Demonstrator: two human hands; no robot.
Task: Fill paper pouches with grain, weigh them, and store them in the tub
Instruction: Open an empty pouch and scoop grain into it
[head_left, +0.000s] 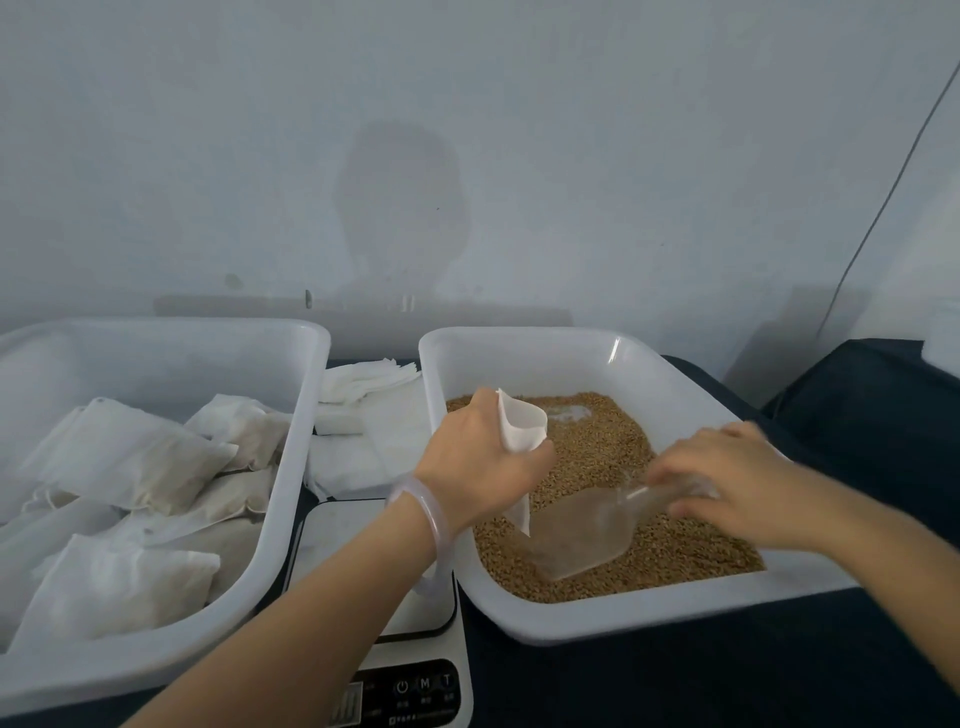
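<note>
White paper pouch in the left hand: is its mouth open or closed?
Open. The left hand grips the white paper pouch, and its top rim gapes in a wide oval.

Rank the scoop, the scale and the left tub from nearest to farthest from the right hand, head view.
1. Scoop: gripped by the right hand, in the grain.
2. Scale: middle, in front.
3. Left tub: far left.
</note>
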